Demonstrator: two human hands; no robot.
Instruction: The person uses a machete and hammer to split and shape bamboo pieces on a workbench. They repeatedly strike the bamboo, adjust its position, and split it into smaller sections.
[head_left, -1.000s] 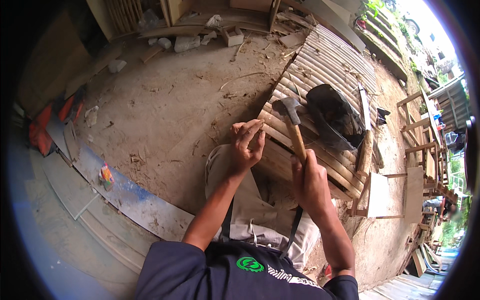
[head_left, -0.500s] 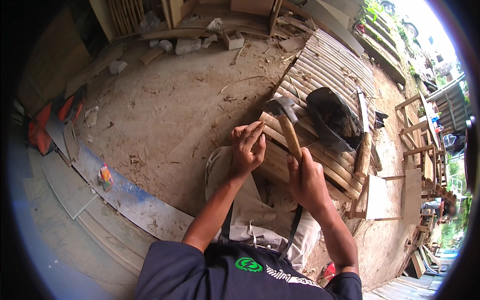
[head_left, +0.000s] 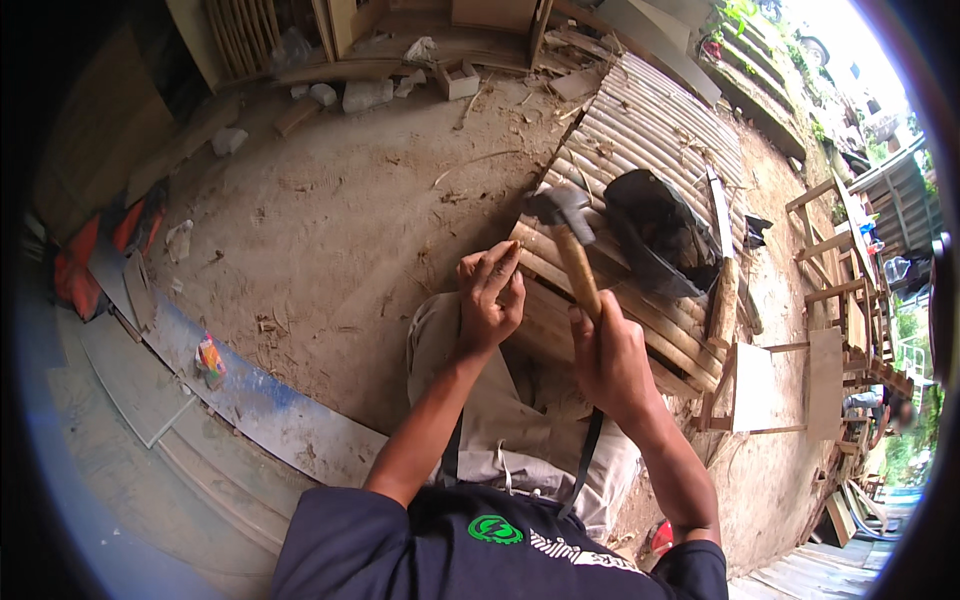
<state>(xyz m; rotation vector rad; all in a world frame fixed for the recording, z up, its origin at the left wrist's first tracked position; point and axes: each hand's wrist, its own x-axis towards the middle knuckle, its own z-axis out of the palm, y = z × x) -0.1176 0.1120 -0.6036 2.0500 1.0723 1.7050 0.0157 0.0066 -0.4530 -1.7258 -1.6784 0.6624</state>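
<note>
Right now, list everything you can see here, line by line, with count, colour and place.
hammer: one, grey head, wooden handle, raised over the slats.
wooden slats: one stack, tan, in front of the knees.
corrugated sheet: one, grey-brown, on the ground beyond the slats.
black bag: one, on the corrugated sheet.
dirt ground: brown, left of centre.
blue-edged board: one, lower left.
wooden frames: several, pale, at right.
rubble chunks: a few, grey, top.
left hand: pinched at the slat edge; what it pinches is too small to see.
right hand: gripping the hammer handle.
</note>
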